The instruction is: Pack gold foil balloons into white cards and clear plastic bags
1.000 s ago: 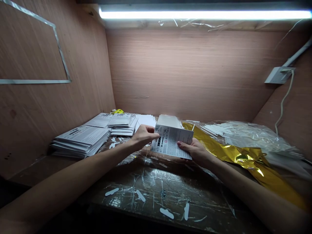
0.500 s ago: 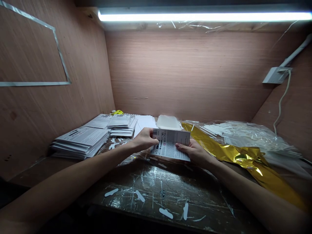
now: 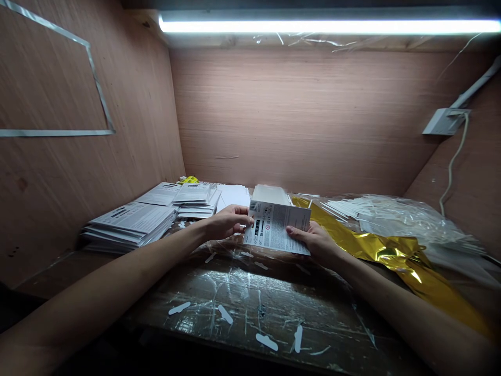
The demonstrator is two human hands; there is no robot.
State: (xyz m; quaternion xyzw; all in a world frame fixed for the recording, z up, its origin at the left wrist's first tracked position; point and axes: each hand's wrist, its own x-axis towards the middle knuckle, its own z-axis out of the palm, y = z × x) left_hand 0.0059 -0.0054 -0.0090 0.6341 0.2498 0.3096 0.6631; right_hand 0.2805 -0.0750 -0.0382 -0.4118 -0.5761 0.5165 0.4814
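- Grey printed card (image 3: 272, 225) tilts above the wooden table (image 3: 235, 287)
- Right hand (image 3: 316, 243) pinches its right side, thumb in front
- Left hand (image 3: 227, 222) at its left edge; pinching or not, cannot tell

just one view, up on your head, facing forward and down: your left hand (image 3: 227, 223) and right hand (image 3: 318, 243) sit near, toward seven and four o'clock, bench (image 3: 289, 297) at six, back wall (image 3: 293, 115) and tube lamp (image 3: 329, 26) beyond at twelve.
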